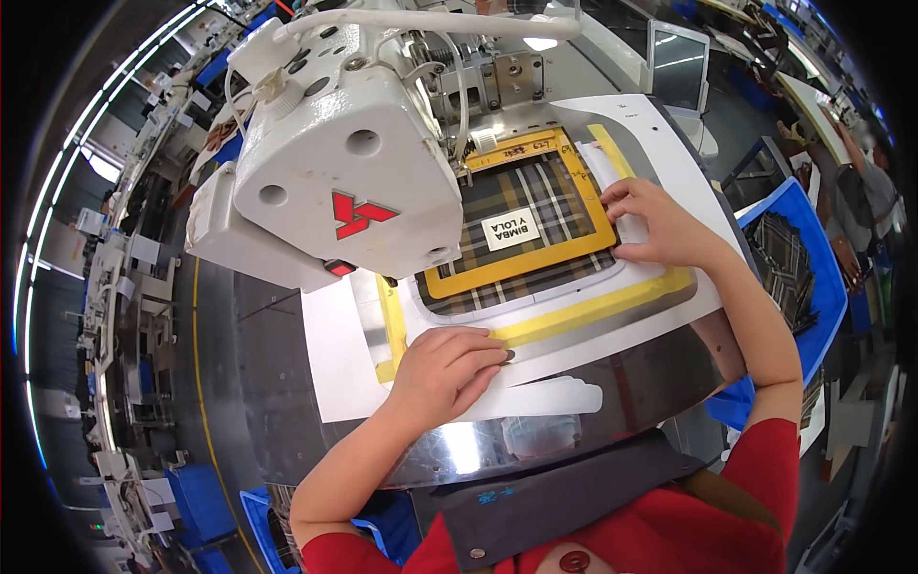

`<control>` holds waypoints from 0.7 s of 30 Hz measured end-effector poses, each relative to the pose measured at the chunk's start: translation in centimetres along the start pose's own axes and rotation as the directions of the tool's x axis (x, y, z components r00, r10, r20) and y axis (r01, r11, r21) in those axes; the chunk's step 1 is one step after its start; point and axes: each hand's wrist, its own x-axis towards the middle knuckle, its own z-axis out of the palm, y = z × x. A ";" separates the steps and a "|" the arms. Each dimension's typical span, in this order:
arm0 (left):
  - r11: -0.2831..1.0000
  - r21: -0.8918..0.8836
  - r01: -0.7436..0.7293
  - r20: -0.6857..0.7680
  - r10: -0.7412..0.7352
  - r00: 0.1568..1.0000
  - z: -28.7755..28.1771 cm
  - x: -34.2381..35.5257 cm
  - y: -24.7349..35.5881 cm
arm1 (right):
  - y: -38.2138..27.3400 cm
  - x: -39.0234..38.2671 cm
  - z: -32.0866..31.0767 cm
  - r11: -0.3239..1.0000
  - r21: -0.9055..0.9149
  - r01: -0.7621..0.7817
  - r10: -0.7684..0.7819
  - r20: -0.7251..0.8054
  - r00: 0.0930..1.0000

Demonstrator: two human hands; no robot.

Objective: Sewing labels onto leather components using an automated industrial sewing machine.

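"What do you have at the fingers?"

"From my end I see the right hand (658, 228) with its thumb and forefinger parted, a clear gap between them, tips at the right bar of the yellow frame (521, 261). I see nothing pinched there; whether every tip touches, I can't tell."

"And the left?"

"I see the left hand (435, 381) lying palm down near the surface's front edge, fingers stretched loosely together, thumb slightly apart, holding nothing that I can make out. The fingertips rest by the left end of a yellow strip (593, 320), just beside a small dark round piece (509, 355)."

"Where does the frame sit?"

"I have it back from the surface's front edge, in from the right edge, tilted a little, around plaid fabric (535, 187). A white label (511, 230) lies on the fabric inside it, and more plaid shows past the frame's near bar."

"Underneath?"

"A white sheet (335, 359) on the dark, glossy surface (636, 373), with a loose white strip (540, 398) near the front edge."

"Further out?"

"To the frame's left I see a white machine head (330, 182) with a red emblem (361, 216). Beyond the surface's right edge stands a blue bin (834, 287) of plaid pieces (779, 263); near its far right corner, a pale-framed screen (679, 67)."
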 end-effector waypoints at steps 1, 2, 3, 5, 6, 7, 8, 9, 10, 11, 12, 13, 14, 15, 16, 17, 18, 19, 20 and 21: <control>1.000 0.007 0.008 0.004 -0.008 1.000 0.0 0.0 0.0 | -0.1 0.0 0.0 1.000 -0.002 -0.002 0.002 0.000 1.000; 1.000 0.005 0.007 0.004 -0.007 1.000 0.0 0.0 0.0 | -0.1 0.1 0.0 1.000 0.000 0.000 0.000 -0.010 1.000; 1.000 -0.005 0.006 0.002 -0.006 1.000 0.0 0.1 0.0 | -0.2 0.1 0.0 1.000 0.001 0.001 -0.001 -0.022 1.000; 1.000 -0.016 0.003 0.002 -0.003 1.000 0.2 0.1 0.0 | -0.4 0.1 0.0 0.999 -0.033 -0.033 0.032 -0.008 0.999; 1.000 -0.021 0.002 0.002 -0.002 1.000 0.3 0.2 -0.1 | -0.3 0.1 0.0 0.996 -0.067 -0.062 0.062 0.007 0.998; 1.000 -0.025 0.002 0.002 -0.001 1.000 0.4 0.3 -0.1 | -0.1 0.0 0.3 0.996 -0.070 -0.063 0.063 0.006 0.998; 1.000 -0.027 0.000 0.000 0.000 1.000 0.4 0.3 -0.1 | 0.4 0.0 0.7 0.993 -0.099 -0.060 0.056 -0.041 0.998; 1.000 -0.025 -0.002 0.002 0.002 1.000 0.4 0.3 0.0 | 0.7 0.0 1.0 0.990 -0.127 -0.053 0.043 -0.084 0.996; 1.000 -0.023 -0.004 0.004 0.004 1.000 0.4 0.3 0.0 | 0.8 0.0 1.1 0.991 -0.128 -0.049 0.039 -0.079 0.996; 1.000 -0.023 0.002 -0.001 -0.002 1.000 0.5 0.3 -0.1 | 0.9 0.0 1.1 0.988 -0.153 -0.023 0.005 -0.115 0.993; 1.000 -0.015 -0.001 -0.010 0.001 1.000 0.3 0.2 -0.1 | 0.8 0.3 1.4 0.985 -0.171 0.018 -0.043 -0.143 0.989; 1.000 0.001 0.006 -0.021 -0.006 1.000 0.0 -0.1 -0.3 | 0.5 0.6 1.1 0.977 -0.208 0.045 -0.073 -0.129 0.989; 0.999 0.019 0.041 -0.034 -0.040 0.999 -0.2 -0.4 -0.3 | 0.3 0.4 0.1 0.967 -0.243 0.074 -0.104 -0.112 0.988; 1.000 0.005 0.023 -0.059 -0.023 0.998 -0.4 -0.7 -0.4 | 0.2 -0.1 -0.8 0.969 -0.234 0.076 -0.124 -0.199 0.972; 1.000 0.004 0.018 -0.085 -0.018 0.996 -0.6 -1.0 -0.3 | -0.3 -0.7 -2.0 0.992 -0.113 0.056 -0.081 -0.233 0.969; 0.999 -0.045 0.021 -0.112 -0.026 0.993 -0.6 -1.0 -0.3 | -0.8 -1.2 -3.3 0.999 0.032 0.038 -0.029 -0.240 0.970; 0.995 -0.096 0.017 -0.137 -0.030 0.990 -0.3 -0.5 -0.2 | -0.8 -2.0 -3.9 0.998 0.027 0.049 -0.035 -0.363 0.931; 0.990 -0.139 0.015 -0.149 -0.036 0.988 -0.1 0.6 0.6 | -1.2 -2.7 -4.8 0.994 0.102 0.039 0.002 -0.376 0.927; 0.983 -0.183 0.008 -0.165 -0.039 0.986 0.0 2.3 1.5 | -2.0 -2.7 -4.4 0.986 0.110 0.128 -0.067 -0.441 0.895; 0.969 -0.245 0.028 -0.188 -0.075 0.979 0.5 3.7 2.2 | -3.7 -2.0 -3.6 0.986 0.057 0.160 -0.121 -0.426 0.897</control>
